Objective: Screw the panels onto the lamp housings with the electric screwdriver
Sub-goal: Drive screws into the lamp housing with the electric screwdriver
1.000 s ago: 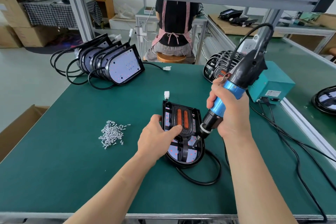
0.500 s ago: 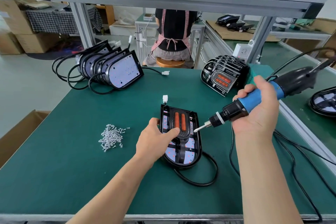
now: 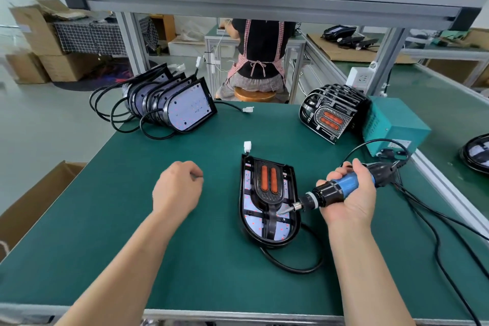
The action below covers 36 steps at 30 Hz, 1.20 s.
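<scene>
A black lamp housing (image 3: 247, 230) lies flat mid-table, with a black panel (image 3: 267, 194) carrying two orange lenses laid in it. My right hand (image 3: 349, 204) grips the blue-and-black electric screwdriver (image 3: 341, 188) almost level. Its bit points left and its tip sits at the panel's lower right part. My left hand (image 3: 177, 190) hovers low over the green mat (image 3: 185, 259), left of the housing and apart from it. Its fingers are curled downward. The screw pile is hidden, and what the fingers hold does not show.
Several lamp housings (image 3: 185, 108) with black cables lean at the back left. A stack of panels (image 3: 330, 116) stands back right beside a teal power box (image 3: 397, 130). The screwdriver cord (image 3: 434, 235) trails right. A person sits behind the bench; a cardboard box (image 3: 29, 209) is left.
My left hand let go of the panel and moved left to where the screw pile lay. My right hand lowered the screwdriver from upright to nearly level beside the housing.
</scene>
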Each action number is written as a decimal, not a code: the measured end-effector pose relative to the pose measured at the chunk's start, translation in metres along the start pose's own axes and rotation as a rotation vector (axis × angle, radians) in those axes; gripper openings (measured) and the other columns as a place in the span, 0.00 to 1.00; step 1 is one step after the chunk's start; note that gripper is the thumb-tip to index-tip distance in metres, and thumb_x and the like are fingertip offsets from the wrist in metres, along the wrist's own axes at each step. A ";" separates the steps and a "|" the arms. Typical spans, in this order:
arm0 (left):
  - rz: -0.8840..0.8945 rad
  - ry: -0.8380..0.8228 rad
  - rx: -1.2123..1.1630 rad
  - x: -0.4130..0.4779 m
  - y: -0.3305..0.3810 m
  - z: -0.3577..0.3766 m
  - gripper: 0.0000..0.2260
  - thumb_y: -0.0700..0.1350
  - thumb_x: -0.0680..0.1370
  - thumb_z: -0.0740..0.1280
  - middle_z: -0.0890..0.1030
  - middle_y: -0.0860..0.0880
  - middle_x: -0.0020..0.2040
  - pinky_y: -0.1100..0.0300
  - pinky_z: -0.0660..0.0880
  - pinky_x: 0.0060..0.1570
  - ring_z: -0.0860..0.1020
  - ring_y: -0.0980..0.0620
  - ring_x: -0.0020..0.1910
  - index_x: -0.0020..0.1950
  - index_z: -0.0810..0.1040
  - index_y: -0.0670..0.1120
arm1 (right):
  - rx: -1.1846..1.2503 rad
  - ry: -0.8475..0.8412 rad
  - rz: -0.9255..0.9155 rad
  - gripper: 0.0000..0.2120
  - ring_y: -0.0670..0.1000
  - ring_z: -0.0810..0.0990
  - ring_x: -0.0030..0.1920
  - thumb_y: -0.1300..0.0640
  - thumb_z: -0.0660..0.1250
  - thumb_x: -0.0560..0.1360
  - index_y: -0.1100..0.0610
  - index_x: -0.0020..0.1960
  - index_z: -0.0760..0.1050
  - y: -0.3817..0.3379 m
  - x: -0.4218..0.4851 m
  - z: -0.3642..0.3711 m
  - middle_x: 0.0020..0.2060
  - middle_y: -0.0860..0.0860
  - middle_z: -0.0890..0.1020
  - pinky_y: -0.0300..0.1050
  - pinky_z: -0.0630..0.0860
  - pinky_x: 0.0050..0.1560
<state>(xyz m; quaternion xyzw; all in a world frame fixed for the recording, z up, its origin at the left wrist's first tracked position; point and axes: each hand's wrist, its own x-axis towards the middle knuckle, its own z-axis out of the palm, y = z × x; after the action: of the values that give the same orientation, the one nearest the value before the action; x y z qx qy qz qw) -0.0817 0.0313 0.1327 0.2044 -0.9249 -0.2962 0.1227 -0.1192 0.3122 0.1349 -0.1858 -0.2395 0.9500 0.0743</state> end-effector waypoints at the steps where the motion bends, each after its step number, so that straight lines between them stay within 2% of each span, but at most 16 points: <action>1: 0.011 -0.032 0.066 0.007 -0.007 -0.003 0.07 0.42 0.77 0.66 0.82 0.51 0.47 0.53 0.76 0.48 0.76 0.46 0.54 0.49 0.83 0.50 | 0.011 -0.001 0.010 0.08 0.44 0.73 0.28 0.53 0.69 0.77 0.52 0.42 0.73 0.001 0.001 -0.002 0.32 0.44 0.75 0.37 0.68 0.30; 5: 0.053 -0.127 0.248 0.022 -0.014 -0.003 0.05 0.43 0.76 0.68 0.83 0.51 0.49 0.55 0.72 0.50 0.73 0.46 0.57 0.49 0.82 0.51 | 0.036 0.000 0.027 0.08 0.43 0.73 0.28 0.52 0.69 0.77 0.52 0.42 0.73 0.001 0.006 -0.009 0.32 0.44 0.75 0.38 0.67 0.31; 11: 0.117 -0.126 0.385 0.023 -0.011 -0.001 0.04 0.44 0.78 0.65 0.81 0.51 0.48 0.54 0.67 0.53 0.73 0.45 0.54 0.45 0.79 0.51 | 0.043 -0.007 0.012 0.09 0.43 0.72 0.27 0.52 0.68 0.77 0.52 0.41 0.72 -0.001 0.011 -0.014 0.31 0.43 0.74 0.38 0.64 0.33; 15: 0.211 -0.123 0.544 0.020 -0.011 0.002 0.06 0.45 0.79 0.63 0.80 0.50 0.51 0.55 0.66 0.53 0.73 0.46 0.55 0.50 0.80 0.49 | 0.057 -0.004 0.020 0.09 0.43 0.73 0.27 0.52 0.69 0.77 0.52 0.40 0.73 -0.001 0.012 -0.015 0.31 0.43 0.75 0.38 0.64 0.34; 19: 0.279 -0.085 0.571 0.012 -0.010 0.006 0.06 0.42 0.80 0.61 0.78 0.49 0.51 0.55 0.65 0.53 0.71 0.46 0.52 0.50 0.77 0.48 | 0.053 -0.008 0.023 0.08 0.43 0.73 0.28 0.52 0.69 0.77 0.52 0.41 0.73 0.000 0.013 -0.016 0.31 0.43 0.75 0.38 0.65 0.33; 21: 0.280 -0.020 0.451 0.006 -0.008 0.008 0.05 0.40 0.80 0.60 0.78 0.48 0.49 0.55 0.65 0.50 0.70 0.46 0.48 0.48 0.74 0.47 | 0.046 -0.009 0.024 0.08 0.43 0.73 0.28 0.52 0.69 0.77 0.52 0.41 0.73 0.000 0.013 -0.016 0.32 0.43 0.75 0.38 0.65 0.33; 25: 0.194 0.040 -0.014 -0.008 0.000 0.007 0.05 0.38 0.80 0.62 0.77 0.49 0.41 0.53 0.69 0.41 0.73 0.45 0.42 0.44 0.72 0.45 | 0.049 -0.010 0.025 0.08 0.43 0.73 0.28 0.52 0.69 0.77 0.52 0.41 0.73 0.000 0.013 -0.016 0.32 0.44 0.75 0.38 0.65 0.33; 26: 0.162 0.030 -0.121 -0.012 0.003 0.006 0.06 0.38 0.79 0.64 0.78 0.50 0.40 0.56 0.71 0.39 0.74 0.47 0.41 0.43 0.73 0.46 | 0.048 -0.009 0.026 0.08 0.43 0.73 0.28 0.52 0.69 0.77 0.52 0.41 0.73 0.000 0.012 -0.016 0.32 0.44 0.75 0.38 0.65 0.33; 28: 0.118 0.003 -0.296 -0.022 0.011 0.003 0.07 0.38 0.77 0.69 0.79 0.52 0.39 0.67 0.71 0.35 0.75 0.54 0.37 0.42 0.75 0.48 | 0.045 -0.005 0.024 0.08 0.43 0.73 0.28 0.52 0.69 0.77 0.52 0.41 0.73 0.000 0.011 -0.015 0.32 0.44 0.75 0.38 0.65 0.33; 29: 0.105 -0.015 -0.371 -0.027 0.015 0.001 0.07 0.38 0.76 0.70 0.79 0.52 0.39 0.70 0.70 0.35 0.75 0.55 0.37 0.42 0.76 0.49 | 0.043 -0.002 0.023 0.08 0.43 0.73 0.28 0.52 0.69 0.77 0.52 0.41 0.73 0.000 0.010 -0.015 0.32 0.44 0.75 0.38 0.65 0.33; 32: 0.092 -0.092 -0.603 -0.045 0.028 -0.004 0.09 0.36 0.75 0.72 0.82 0.50 0.40 0.63 0.76 0.44 0.78 0.54 0.39 0.44 0.79 0.49 | 0.049 0.006 0.022 0.08 0.43 0.73 0.28 0.52 0.69 0.77 0.52 0.42 0.73 -0.001 0.006 -0.013 0.32 0.43 0.75 0.39 0.65 0.33; 36: 0.164 -0.185 -0.752 -0.068 0.046 -0.007 0.12 0.30 0.73 0.72 0.83 0.48 0.40 0.66 0.77 0.44 0.78 0.55 0.39 0.44 0.80 0.47 | 0.076 0.031 0.018 0.09 0.43 0.74 0.28 0.52 0.69 0.77 0.52 0.41 0.73 -0.003 -0.001 -0.004 0.31 0.43 0.75 0.40 0.66 0.38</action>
<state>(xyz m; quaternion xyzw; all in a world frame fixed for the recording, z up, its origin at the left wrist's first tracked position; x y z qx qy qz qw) -0.0328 0.0926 0.1589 0.0429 -0.7724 -0.6206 0.1285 -0.1165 0.3165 0.1335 -0.1999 -0.2001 0.9561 0.0765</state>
